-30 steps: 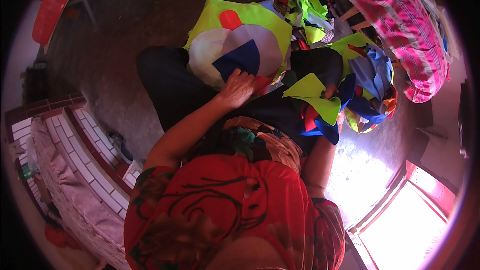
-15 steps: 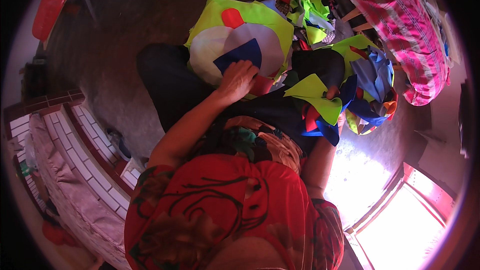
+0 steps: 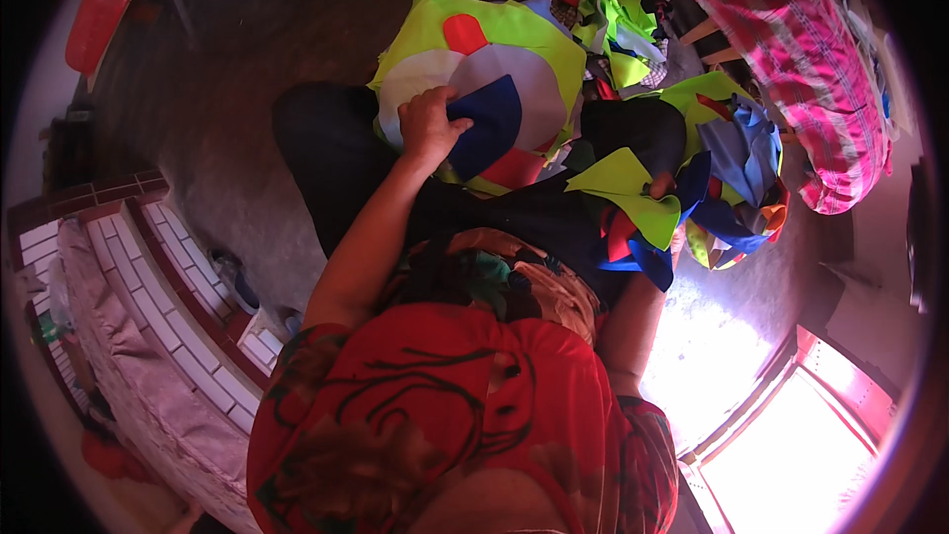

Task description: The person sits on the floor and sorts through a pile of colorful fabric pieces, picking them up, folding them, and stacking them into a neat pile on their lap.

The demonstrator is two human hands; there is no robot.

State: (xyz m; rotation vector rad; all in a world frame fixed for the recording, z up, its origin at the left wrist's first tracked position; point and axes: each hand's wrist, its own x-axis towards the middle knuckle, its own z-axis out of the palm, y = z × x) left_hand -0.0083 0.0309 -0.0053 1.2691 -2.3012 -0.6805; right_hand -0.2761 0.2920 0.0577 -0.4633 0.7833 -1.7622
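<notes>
A dark blue cloth piece (image 3: 491,129) lies on a layered stack of cut cloth across my lap. My left hand (image 3: 428,127) rests at its left edge, thumb over the blue and apart from the fingers. Beneath are pale grey-white rounded pieces (image 3: 539,89), a lime-green cloth (image 3: 524,25), a small red piece (image 3: 465,35) at the top and another red piece (image 3: 514,170) at the bottom. My right hand (image 3: 661,185), mostly hidden, grips a bunch of cloth pieces (image 3: 623,188) in lime green, red and blue; its thumb shows on top.
Beside my right knee is a heap of coloured cloth (image 3: 741,143). Farther off lies a pile of lime-green and checked scraps (image 3: 613,15). Pink plaid cloth (image 3: 791,59) drapes at the far right. A red plastic object (image 3: 114,5) stands far left, a bright doorway (image 3: 791,455) lower right.
My left hand has moved left from the middle of the blue piece to its left edge, and more of the blue now shows. The right hand with its bunch stays nearly still.
</notes>
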